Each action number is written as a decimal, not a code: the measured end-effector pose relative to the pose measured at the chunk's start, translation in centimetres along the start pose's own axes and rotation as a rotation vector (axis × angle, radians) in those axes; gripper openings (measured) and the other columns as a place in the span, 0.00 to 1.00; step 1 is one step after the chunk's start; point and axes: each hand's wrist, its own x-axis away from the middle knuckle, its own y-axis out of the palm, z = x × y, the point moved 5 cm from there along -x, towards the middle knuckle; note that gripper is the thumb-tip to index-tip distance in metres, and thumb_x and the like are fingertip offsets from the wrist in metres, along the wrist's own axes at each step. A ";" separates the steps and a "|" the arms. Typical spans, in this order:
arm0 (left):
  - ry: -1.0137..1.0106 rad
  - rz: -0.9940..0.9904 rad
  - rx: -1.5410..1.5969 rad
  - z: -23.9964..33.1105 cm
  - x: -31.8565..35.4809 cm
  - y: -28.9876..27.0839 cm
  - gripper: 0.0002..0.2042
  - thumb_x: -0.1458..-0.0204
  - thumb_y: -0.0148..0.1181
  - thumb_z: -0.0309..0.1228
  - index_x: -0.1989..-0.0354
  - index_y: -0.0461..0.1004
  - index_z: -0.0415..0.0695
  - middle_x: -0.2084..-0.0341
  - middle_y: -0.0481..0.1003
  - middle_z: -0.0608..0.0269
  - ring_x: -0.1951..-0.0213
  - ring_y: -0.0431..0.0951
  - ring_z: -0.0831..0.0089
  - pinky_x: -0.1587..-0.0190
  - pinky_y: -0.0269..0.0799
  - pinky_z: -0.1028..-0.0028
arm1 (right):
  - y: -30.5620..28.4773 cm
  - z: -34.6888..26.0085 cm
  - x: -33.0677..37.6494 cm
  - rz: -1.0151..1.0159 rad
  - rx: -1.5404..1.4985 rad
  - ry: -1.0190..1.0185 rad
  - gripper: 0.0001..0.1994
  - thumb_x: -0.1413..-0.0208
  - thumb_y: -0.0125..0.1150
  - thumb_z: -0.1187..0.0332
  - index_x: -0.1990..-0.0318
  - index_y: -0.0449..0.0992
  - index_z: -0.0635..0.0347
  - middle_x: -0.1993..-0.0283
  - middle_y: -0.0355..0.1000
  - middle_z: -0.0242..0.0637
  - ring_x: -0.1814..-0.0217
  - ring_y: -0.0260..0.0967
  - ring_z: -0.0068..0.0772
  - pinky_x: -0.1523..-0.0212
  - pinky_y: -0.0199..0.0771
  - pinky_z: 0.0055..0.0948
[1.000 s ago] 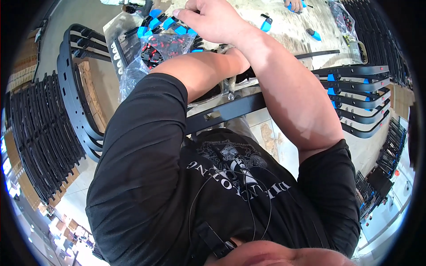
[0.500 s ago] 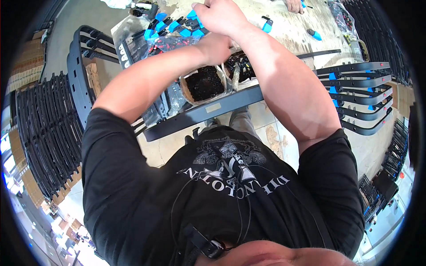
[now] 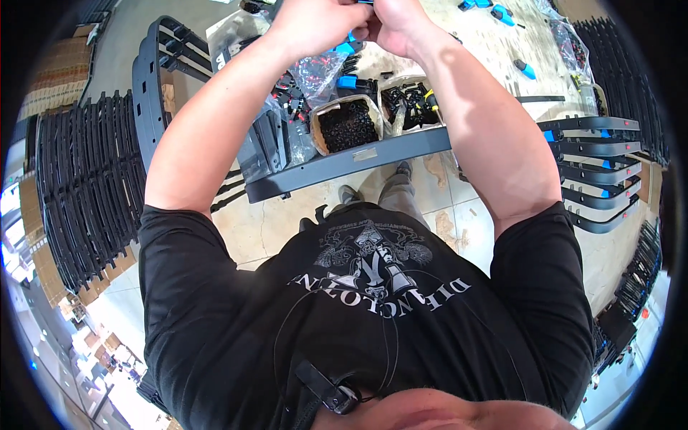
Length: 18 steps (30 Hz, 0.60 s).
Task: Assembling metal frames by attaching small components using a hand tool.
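Note:
My left hand and my right hand meet at the top edge, above the workbench, with fingers closed. A small blue part shows between them, mostly hidden by the fingers. Just below the hands, blue and black pieces lie on the bench. A box of small black hardware stands at the bench's near edge. Beside it, a second box holds black screw-like pieces and a tool with yellow on its handle.
A clear plastic bag with red and black bits lies left of the boxes. Several blue and black pieces are scattered at right. The bench's dark metal rail runs along the front. Curved black frames are stacked at right, black bars at left.
My left hand has risen from over the boxes of black hardware to join my right hand. Both boxes and the yellow on the tool now show. The whole view has shifted slightly.

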 end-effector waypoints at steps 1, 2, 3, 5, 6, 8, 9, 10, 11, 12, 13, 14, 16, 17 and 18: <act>0.002 0.090 -0.055 0.5 0.0 -0.4 0.13 0.44 0.59 0.21 0.51 0.75 0.34 0.67 0.81 0.58 0.66 0.81 0.70 0.62 0.78 0.72 | -0.8 -0.3 -0.1 0.059 0.069 0.002 0.21 0.28 0.41 0.47 0.61 0.72 0.53 0.73 0.70 0.32 0.78 0.61 0.27 0.83 0.55 0.28; -0.048 0.168 -0.197 0.4 -0.3 -1.3 0.14 0.46 0.62 0.23 0.51 0.75 0.35 0.68 0.81 0.59 0.67 0.81 0.72 0.64 0.76 0.73 | -1.1 -0.4 -0.3 0.066 0.064 0.001 0.21 0.28 0.41 0.47 0.61 0.72 0.53 0.73 0.70 0.32 0.78 0.61 0.27 0.83 0.55 0.28; -0.012 0.217 -0.174 -0.4 -0.8 -2.3 0.14 0.46 0.62 0.23 0.52 0.75 0.35 0.69 0.81 0.59 0.68 0.80 0.73 0.64 0.76 0.74 | -1.2 -0.4 -0.4 0.073 0.037 0.032 0.18 0.29 0.44 0.50 0.62 0.71 0.54 0.74 0.67 0.31 0.79 0.59 0.27 0.83 0.53 0.28; -0.042 0.264 -0.059 -2.7 -1.7 -4.2 0.10 0.47 0.64 0.25 0.57 0.78 0.37 0.70 0.81 0.59 0.70 0.80 0.75 0.66 0.74 0.75 | -0.2 -0.8 0.6 0.116 -0.001 0.086 0.14 0.31 0.51 0.56 0.64 0.68 0.55 0.78 0.57 0.27 0.83 0.52 0.24 0.84 0.49 0.26; -0.042 0.261 -0.061 -4.7 -2.7 -5.6 0.10 0.47 0.64 0.25 0.57 0.78 0.37 0.70 0.81 0.59 0.70 0.80 0.75 0.66 0.74 0.75 | -0.7 -0.5 0.4 0.117 -0.004 0.085 0.14 0.31 0.51 0.56 0.64 0.68 0.55 0.78 0.57 0.27 0.83 0.52 0.24 0.84 0.49 0.26; -0.172 0.113 0.021 -10.2 -4.7 -6.9 0.07 0.44 0.63 0.30 0.62 0.80 0.39 0.70 0.80 0.61 0.70 0.79 0.76 0.67 0.73 0.76 | -0.8 -0.6 -0.5 -0.124 0.185 -0.119 0.14 0.31 0.52 0.55 0.65 0.67 0.53 0.77 0.58 0.27 0.85 0.49 0.23 0.85 0.49 0.26; -0.009 0.153 -0.227 -9.8 -4.2 -5.6 0.09 0.43 0.59 0.32 0.69 0.79 0.39 0.77 0.80 0.62 0.73 0.80 0.77 0.70 0.75 0.75 | -1.4 -0.5 -0.7 -0.116 0.184 -0.151 0.16 0.32 0.54 0.53 0.60 0.72 0.57 0.79 0.57 0.26 0.85 0.49 0.23 0.85 0.47 0.27; -0.007 0.152 -0.231 -11.7 -4.3 -6.0 0.09 0.43 0.59 0.32 0.69 0.79 0.39 0.77 0.80 0.62 0.73 0.80 0.77 0.70 0.75 0.75 | -1.1 -0.6 -0.1 -0.116 0.182 -0.155 0.16 0.32 0.54 0.53 0.60 0.72 0.57 0.79 0.57 0.26 0.85 0.49 0.23 0.85 0.47 0.27; -0.224 -0.046 -0.367 -15.6 -4.4 -6.5 0.09 0.46 0.59 0.33 0.71 0.80 0.40 0.76 0.80 0.61 0.72 0.81 0.76 0.70 0.74 0.74 | -0.3 -1.1 0.9 -0.068 0.321 -0.241 0.19 0.32 0.54 0.52 0.58 0.74 0.61 0.80 0.61 0.28 0.84 0.53 0.24 0.84 0.51 0.30; -0.442 -0.256 -0.496 -19.2 -3.8 -6.3 0.09 0.48 0.59 0.34 0.73 0.80 0.41 0.76 0.80 0.60 0.71 0.81 0.76 0.71 0.73 0.74 | -0.1 -1.4 1.5 -0.008 0.457 -0.327 0.22 0.33 0.54 0.51 0.57 0.77 0.65 0.80 0.64 0.31 0.83 0.58 0.26 0.84 0.55 0.32; -0.574 -0.380 -0.628 -21.3 -2.9 -5.5 0.09 0.50 0.58 0.34 0.74 0.81 0.42 0.75 0.81 0.58 0.71 0.82 0.72 0.69 0.74 0.71 | 0.0 -1.3 1.1 -0.004 0.454 -0.319 0.22 0.33 0.54 0.51 0.57 0.77 0.65 0.80 0.64 0.31 0.83 0.58 0.26 0.84 0.55 0.32; -0.705 -0.507 -0.760 -23.2 -1.8 -5.0 0.09 0.52 0.58 0.34 0.74 0.81 0.42 0.74 0.81 0.56 0.70 0.82 0.68 0.67 0.75 0.68 | 0.0 -1.3 0.7 0.067 0.608 -0.341 0.24 0.33 0.54 0.50 0.58 0.79 0.68 0.79 0.69 0.38 0.80 0.64 0.32 0.79 0.62 0.37; -0.516 -0.421 -0.896 -23.9 -1.7 -3.9 0.11 0.51 0.59 0.36 0.71 0.82 0.42 0.72 0.82 0.53 0.67 0.83 0.60 0.62 0.77 0.64 | -0.5 -1.5 0.8 0.156 0.758 -0.366 0.26 0.33 0.53 0.49 0.60 0.80 0.71 0.78 0.73 0.45 0.77 0.71 0.39 0.74 0.69 0.41; -0.325 -0.323 -1.016 -23.6 -2.2 -3.6 0.13 0.50 0.59 0.38 0.69 0.83 0.42 0.70 0.82 0.50 0.64 0.83 0.53 0.57 0.78 0.61 | -0.6 -2.0 1.0 0.172 0.835 -0.458 0.27 0.34 0.52 0.49 0.62 0.80 0.72 0.75 0.75 0.51 0.72 0.74 0.47 0.67 0.71 0.44; -0.319 -0.331 -1.016 -23.7 -2.7 -3.1 0.13 0.50 0.59 0.38 0.69 0.83 0.42 0.70 0.82 0.50 0.64 0.83 0.53 0.57 0.78 0.61 | -0.4 -2.6 1.4 0.186 0.914 -0.552 0.28 0.34 0.51 0.49 0.65 0.80 0.72 0.71 0.77 0.57 0.66 0.77 0.55 0.60 0.74 0.46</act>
